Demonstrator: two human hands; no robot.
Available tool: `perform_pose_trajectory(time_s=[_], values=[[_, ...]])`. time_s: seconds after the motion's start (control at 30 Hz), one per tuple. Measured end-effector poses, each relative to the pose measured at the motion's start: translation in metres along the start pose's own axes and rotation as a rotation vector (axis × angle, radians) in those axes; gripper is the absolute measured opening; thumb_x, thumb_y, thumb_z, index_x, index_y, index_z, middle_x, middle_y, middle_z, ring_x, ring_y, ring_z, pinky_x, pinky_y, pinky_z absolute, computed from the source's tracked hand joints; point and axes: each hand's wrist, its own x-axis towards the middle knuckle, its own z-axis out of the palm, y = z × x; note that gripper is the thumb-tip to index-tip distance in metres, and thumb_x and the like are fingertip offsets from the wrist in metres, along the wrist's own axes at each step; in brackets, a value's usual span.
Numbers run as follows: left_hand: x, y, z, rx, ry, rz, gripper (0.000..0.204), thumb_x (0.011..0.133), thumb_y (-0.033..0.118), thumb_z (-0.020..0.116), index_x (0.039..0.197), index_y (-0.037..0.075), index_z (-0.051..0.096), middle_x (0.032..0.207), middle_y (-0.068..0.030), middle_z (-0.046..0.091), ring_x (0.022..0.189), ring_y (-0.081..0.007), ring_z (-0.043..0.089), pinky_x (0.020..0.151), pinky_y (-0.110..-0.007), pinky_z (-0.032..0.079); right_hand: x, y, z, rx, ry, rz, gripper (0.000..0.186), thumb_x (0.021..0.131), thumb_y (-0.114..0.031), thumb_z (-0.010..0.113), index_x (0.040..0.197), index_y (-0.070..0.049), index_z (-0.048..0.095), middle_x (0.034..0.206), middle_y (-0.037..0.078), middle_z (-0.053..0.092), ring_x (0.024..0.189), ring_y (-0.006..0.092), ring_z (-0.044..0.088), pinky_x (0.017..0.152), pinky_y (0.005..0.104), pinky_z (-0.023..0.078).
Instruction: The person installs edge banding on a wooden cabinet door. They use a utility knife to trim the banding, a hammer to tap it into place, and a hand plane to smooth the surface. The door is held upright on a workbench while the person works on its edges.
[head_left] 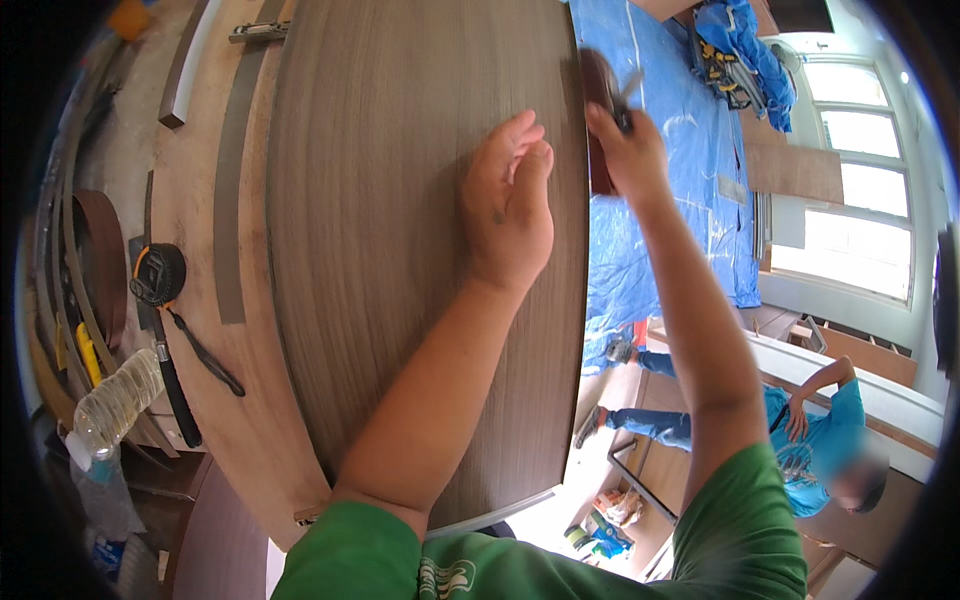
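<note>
A wood-grain panel lies lengthwise before me. My left hand rests on it near the right edge, its fingers curled together with nothing visible in them. Just beyond that edge, my right hand grips a dark tool with a blurred metal end. A reddish-brown strip or piece lies against the panel edge beside it, partly hidden by the hand; its exact form is blurred.
At left are a tape measure, black-handled tool, plastic bottle, coiled banding and metal bar. Blue sheeting covers the floor at right, with bags. Another person in a turquoise shirt is at lower right.
</note>
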Motion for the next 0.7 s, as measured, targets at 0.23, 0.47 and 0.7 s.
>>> perform_pose_trajectory(time_s=[0.23, 0.47, 0.7], values=[[0.0, 0.0, -0.01, 0.153, -0.01, 0.064, 0.036, 0.104, 0.018, 0.06, 0.132, -0.005, 0.061, 0.12, -0.022, 0.068, 0.112, -0.0283, 0.068, 0.099, -0.037, 0.052, 0.129, -0.132, 0.021, 0.074, -0.146, 0.153, 0.058, 0.089, -0.046, 0.074, 0.118, 0.003, 0.067, 0.101, 0.024, 0.074, 0.095, 0.0365, 0.074, 0.081, 0.047, 0.056], [-0.004, -0.003, -0.004, 0.086, -0.012, 0.033, 0.037, 0.104, 0.018, 0.06, 0.132, -0.006, 0.06, 0.12, -0.023, 0.068, 0.113, -0.0304, 0.067, 0.1, -0.039, 0.052, 0.211, -0.116, 0.045, -0.138, -0.004, 0.012, 0.054, 0.087, -0.047, 0.075, 0.118, -0.003, 0.073, 0.11, 0.021, 0.075, 0.1, 0.0336, 0.074, 0.085, 0.0449, 0.057], [0.001, -0.002, -0.007, 0.106, 0.002, 0.061, 0.036, 0.103, 0.017, 0.061, 0.131, -0.006, 0.06, 0.119, -0.0232, 0.068, 0.112, -0.0304, 0.067, 0.1, -0.039, 0.052, 0.187, -0.106, 0.04, -0.319, 0.071, 0.023, 0.056, 0.083, -0.048, 0.077, 0.117, -0.004, 0.074, 0.11, 0.021, 0.075, 0.102, 0.0341, 0.074, 0.088, 0.0435, 0.057]])
